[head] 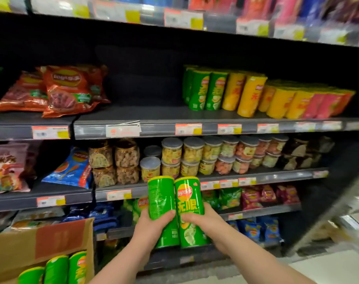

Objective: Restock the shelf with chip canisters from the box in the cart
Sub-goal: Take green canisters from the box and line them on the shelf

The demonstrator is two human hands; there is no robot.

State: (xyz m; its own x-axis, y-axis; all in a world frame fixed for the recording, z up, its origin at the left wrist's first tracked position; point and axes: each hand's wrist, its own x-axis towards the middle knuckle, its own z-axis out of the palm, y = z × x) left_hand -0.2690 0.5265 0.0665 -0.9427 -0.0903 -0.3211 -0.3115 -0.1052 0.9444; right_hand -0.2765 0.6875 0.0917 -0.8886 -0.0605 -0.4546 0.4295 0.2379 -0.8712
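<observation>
The left hand (154, 225) was curled around one green Lay's canister (161, 198), the right hand (198, 220) around a second canister (190, 203). Both were held upright, touching, forearms outstretched toward the shelves (158, 113).

A dark grey metal shelving unit (143, 113) stood in tiers against a black, dimly lit back panel (143, 68). Orange-and-white paper price tags (188, 129) sat along its front rails. Clear plastic snack jars with grey lids (193, 152) were stacked on a lower tier. Pale smooth floor (338, 267) showed at lower right.
</observation>
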